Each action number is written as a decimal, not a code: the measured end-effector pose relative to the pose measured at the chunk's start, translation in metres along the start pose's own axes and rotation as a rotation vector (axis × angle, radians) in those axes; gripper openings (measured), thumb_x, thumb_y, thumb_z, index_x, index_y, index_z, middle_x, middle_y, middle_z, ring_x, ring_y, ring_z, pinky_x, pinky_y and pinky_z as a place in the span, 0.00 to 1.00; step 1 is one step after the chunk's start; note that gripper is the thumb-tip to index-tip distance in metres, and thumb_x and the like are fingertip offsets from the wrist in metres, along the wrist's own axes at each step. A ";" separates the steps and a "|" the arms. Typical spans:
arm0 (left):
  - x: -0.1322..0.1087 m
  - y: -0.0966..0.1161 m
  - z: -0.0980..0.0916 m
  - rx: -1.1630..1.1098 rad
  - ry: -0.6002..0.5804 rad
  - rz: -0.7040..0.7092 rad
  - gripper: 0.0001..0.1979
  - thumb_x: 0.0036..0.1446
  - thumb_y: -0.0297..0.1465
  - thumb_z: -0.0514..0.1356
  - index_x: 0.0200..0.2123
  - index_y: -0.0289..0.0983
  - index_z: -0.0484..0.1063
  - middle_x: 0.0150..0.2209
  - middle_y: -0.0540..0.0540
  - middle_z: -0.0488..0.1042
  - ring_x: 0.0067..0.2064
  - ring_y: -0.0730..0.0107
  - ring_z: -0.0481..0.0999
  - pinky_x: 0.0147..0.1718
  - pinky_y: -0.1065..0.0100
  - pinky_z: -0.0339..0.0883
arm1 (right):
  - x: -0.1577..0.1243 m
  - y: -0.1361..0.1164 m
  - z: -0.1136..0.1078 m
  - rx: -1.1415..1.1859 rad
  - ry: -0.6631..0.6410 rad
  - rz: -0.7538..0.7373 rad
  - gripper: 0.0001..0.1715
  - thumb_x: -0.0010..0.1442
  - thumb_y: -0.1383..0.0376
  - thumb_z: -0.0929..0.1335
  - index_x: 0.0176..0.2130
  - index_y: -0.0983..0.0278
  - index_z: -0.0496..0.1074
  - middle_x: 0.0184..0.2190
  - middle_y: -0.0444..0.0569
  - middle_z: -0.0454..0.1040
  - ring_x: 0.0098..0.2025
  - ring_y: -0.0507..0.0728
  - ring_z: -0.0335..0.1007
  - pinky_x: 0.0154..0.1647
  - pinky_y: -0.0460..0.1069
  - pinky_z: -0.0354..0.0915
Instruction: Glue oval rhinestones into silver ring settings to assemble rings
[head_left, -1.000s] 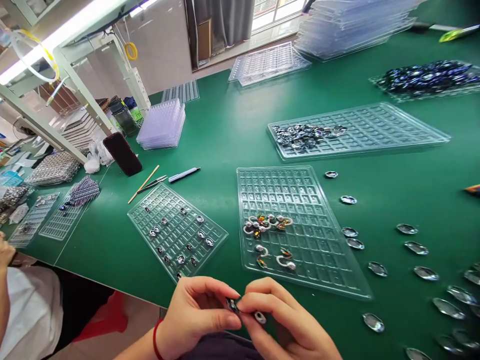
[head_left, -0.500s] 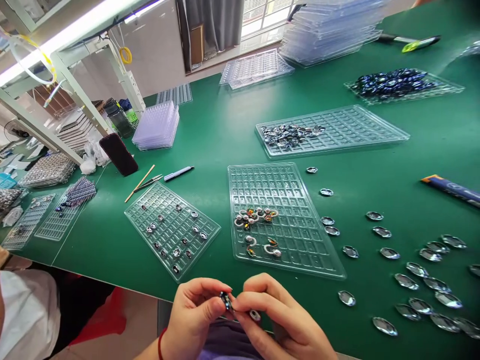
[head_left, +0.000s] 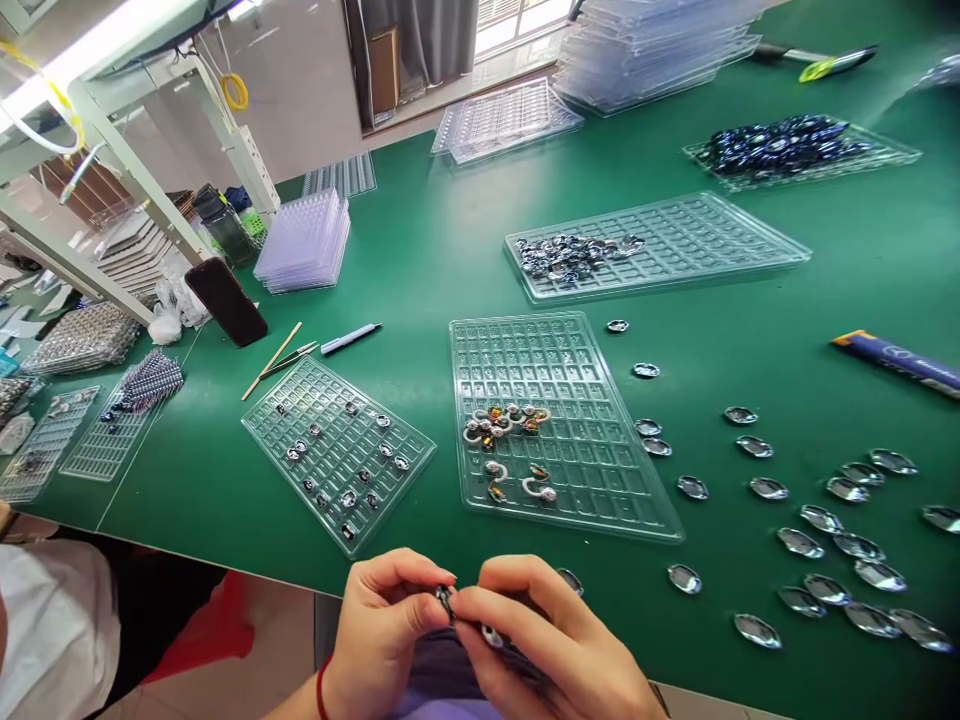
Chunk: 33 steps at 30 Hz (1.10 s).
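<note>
Low at the table's front edge, my left hand (head_left: 382, 630) pinches a small dark faceted gem piece (head_left: 444, 600) between thumb and forefinger. My right hand (head_left: 555, 640) meets it there, its thumb and forefinger closed at the same piece. A pale round end (head_left: 491, 636) shows under the right forefinger; whether it belongs to the dark piece is hidden. Just beyond the hands lies a clear compartment tray (head_left: 570, 450) with several curved white jewellery pieces (head_left: 510, 420) bearing orange stones. Left of it, another clear tray (head_left: 300, 400) holds scattered small gems.
Loose oval gems (head_left: 757, 631) spread across the right side. Farther back are a tray of heaped gems (head_left: 574, 258), a pile of dark blue stones (head_left: 787, 145) and stacked clear trays (head_left: 652, 50). A phone (head_left: 225, 302), pen (head_left: 351, 338) and tweezers (head_left: 292, 358) lie left. A co-worker's sleeve (head_left: 56, 630) shows lower left.
The view has shifted slightly, moving the table's things a little up and left. Both hands stay together on the dark piece, and an oval gem now shows behind my right hand.
</note>
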<state>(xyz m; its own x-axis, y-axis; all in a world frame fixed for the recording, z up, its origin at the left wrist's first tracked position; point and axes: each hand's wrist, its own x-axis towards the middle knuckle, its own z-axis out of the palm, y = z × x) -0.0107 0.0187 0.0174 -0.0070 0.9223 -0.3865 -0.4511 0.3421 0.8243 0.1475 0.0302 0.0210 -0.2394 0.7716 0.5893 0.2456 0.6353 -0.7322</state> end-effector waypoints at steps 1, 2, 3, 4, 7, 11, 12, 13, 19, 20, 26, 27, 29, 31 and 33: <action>0.000 0.000 0.000 -0.006 -0.001 -0.001 0.12 0.32 0.36 0.79 0.23 0.40 0.84 0.24 0.49 0.78 0.27 0.75 0.72 0.28 0.74 0.64 | 0.000 0.000 0.000 -0.008 -0.005 -0.009 0.15 0.58 0.77 0.66 0.43 0.63 0.71 0.32 0.48 0.69 0.30 0.50 0.69 0.30 0.44 0.71; 0.000 -0.001 0.000 -0.014 0.001 -0.001 0.12 0.32 0.35 0.79 0.23 0.40 0.84 0.24 0.49 0.79 0.27 0.76 0.72 0.29 0.75 0.64 | 0.000 -0.001 0.000 -0.008 -0.013 -0.008 0.14 0.58 0.77 0.66 0.43 0.63 0.71 0.32 0.48 0.69 0.30 0.50 0.69 0.30 0.44 0.71; 0.000 -0.001 0.001 -0.023 -0.001 -0.002 0.12 0.32 0.35 0.79 0.23 0.40 0.84 0.24 0.49 0.79 0.27 0.76 0.73 0.29 0.75 0.65 | 0.000 -0.001 -0.001 0.002 -0.019 0.004 0.13 0.59 0.76 0.65 0.42 0.63 0.71 0.32 0.48 0.69 0.30 0.50 0.69 0.30 0.44 0.71; 0.000 -0.001 0.001 -0.035 -0.008 -0.006 0.12 0.32 0.35 0.79 0.23 0.40 0.84 0.25 0.50 0.79 0.27 0.77 0.73 0.29 0.76 0.65 | 0.001 -0.001 -0.001 0.026 -0.029 0.030 0.12 0.59 0.76 0.65 0.42 0.62 0.70 0.32 0.48 0.69 0.30 0.50 0.70 0.29 0.44 0.71; 0.000 -0.001 0.002 -0.081 -0.057 -0.028 0.11 0.34 0.35 0.79 0.24 0.40 0.84 0.25 0.50 0.79 0.27 0.77 0.74 0.29 0.75 0.66 | 0.005 -0.002 -0.005 0.146 -0.079 0.123 0.12 0.60 0.74 0.65 0.42 0.61 0.71 0.32 0.47 0.70 0.29 0.49 0.71 0.28 0.42 0.71; 0.000 -0.001 0.004 -0.097 -0.080 -0.061 0.12 0.33 0.34 0.79 0.23 0.39 0.83 0.23 0.50 0.79 0.26 0.76 0.75 0.28 0.75 0.67 | 0.009 -0.001 -0.010 0.279 -0.123 0.190 0.15 0.59 0.75 0.66 0.42 0.59 0.76 0.31 0.46 0.70 0.30 0.49 0.71 0.28 0.40 0.70; 0.000 -0.001 0.004 -0.102 -0.075 -0.071 0.12 0.32 0.34 0.79 0.22 0.38 0.83 0.23 0.50 0.78 0.26 0.77 0.74 0.28 0.75 0.67 | 0.009 0.000 -0.011 0.301 -0.129 0.210 0.15 0.59 0.75 0.66 0.41 0.59 0.76 0.31 0.46 0.69 0.29 0.49 0.71 0.28 0.40 0.70; 0.000 -0.001 0.004 -0.111 -0.071 -0.083 0.13 0.31 0.34 0.79 0.22 0.38 0.83 0.22 0.51 0.78 0.25 0.77 0.74 0.27 0.75 0.66 | 0.009 0.000 -0.012 0.323 -0.138 0.235 0.15 0.59 0.75 0.66 0.41 0.59 0.77 0.31 0.46 0.69 0.30 0.49 0.70 0.27 0.40 0.70; 0.002 0.002 0.008 -0.134 -0.087 -0.167 0.13 0.27 0.32 0.80 0.18 0.37 0.81 0.20 0.51 0.77 0.23 0.79 0.72 0.24 0.76 0.63 | 0.010 0.001 -0.017 0.430 -0.213 0.421 0.09 0.57 0.71 0.70 0.35 0.59 0.81 0.30 0.46 0.68 0.28 0.49 0.69 0.27 0.41 0.68; 0.002 0.004 0.009 -0.126 -0.097 -0.188 0.14 0.27 0.33 0.80 0.18 0.36 0.81 0.20 0.51 0.77 0.22 0.79 0.72 0.23 0.76 0.63 | 0.011 0.001 -0.018 0.440 -0.218 0.449 0.08 0.57 0.70 0.71 0.34 0.59 0.81 0.29 0.46 0.68 0.28 0.49 0.69 0.28 0.42 0.68; 0.003 0.010 0.013 -0.068 -0.152 -0.290 0.15 0.24 0.31 0.80 0.17 0.35 0.81 0.20 0.49 0.79 0.21 0.77 0.73 0.23 0.75 0.63 | 0.009 -0.004 -0.024 0.548 -0.230 0.610 0.04 0.54 0.68 0.74 0.30 0.59 0.82 0.27 0.45 0.68 0.28 0.50 0.68 0.27 0.42 0.66; 0.003 0.010 0.014 -0.066 -0.162 -0.300 0.15 0.24 0.31 0.80 0.18 0.35 0.81 0.20 0.49 0.79 0.21 0.77 0.73 0.22 0.75 0.64 | 0.008 -0.004 -0.024 0.570 -0.227 0.633 0.04 0.53 0.68 0.74 0.30 0.59 0.82 0.27 0.45 0.68 0.28 0.50 0.68 0.27 0.42 0.66; 0.003 0.008 0.014 -0.076 -0.186 -0.322 0.14 0.26 0.32 0.80 0.19 0.35 0.81 0.19 0.49 0.78 0.21 0.77 0.73 0.22 0.75 0.64 | 0.004 -0.004 -0.025 0.616 -0.209 0.661 0.03 0.53 0.67 0.74 0.31 0.58 0.82 0.28 0.45 0.67 0.29 0.50 0.68 0.28 0.43 0.67; 0.002 0.006 0.015 -0.102 -0.196 -0.333 0.14 0.28 0.34 0.80 0.20 0.35 0.82 0.19 0.49 0.78 0.21 0.76 0.74 0.22 0.75 0.65 | 0.001 -0.004 -0.024 0.647 -0.164 0.658 0.04 0.54 0.66 0.74 0.33 0.56 0.82 0.29 0.45 0.67 0.29 0.50 0.69 0.29 0.43 0.68; 0.002 0.004 0.016 -0.127 -0.191 -0.330 0.14 0.29 0.35 0.79 0.20 0.36 0.82 0.19 0.48 0.79 0.20 0.75 0.74 0.22 0.75 0.65 | -0.001 -0.003 -0.023 0.635 -0.117 0.629 0.07 0.55 0.66 0.74 0.36 0.54 0.82 0.29 0.45 0.68 0.30 0.50 0.69 0.30 0.44 0.69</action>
<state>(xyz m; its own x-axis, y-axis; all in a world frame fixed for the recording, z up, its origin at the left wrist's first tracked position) 0.0014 0.0248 0.0268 0.3176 0.7873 -0.5285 -0.5080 0.6119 0.6062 0.1687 0.0283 0.0312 -0.3388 0.9408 0.0030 -0.1933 -0.0665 -0.9789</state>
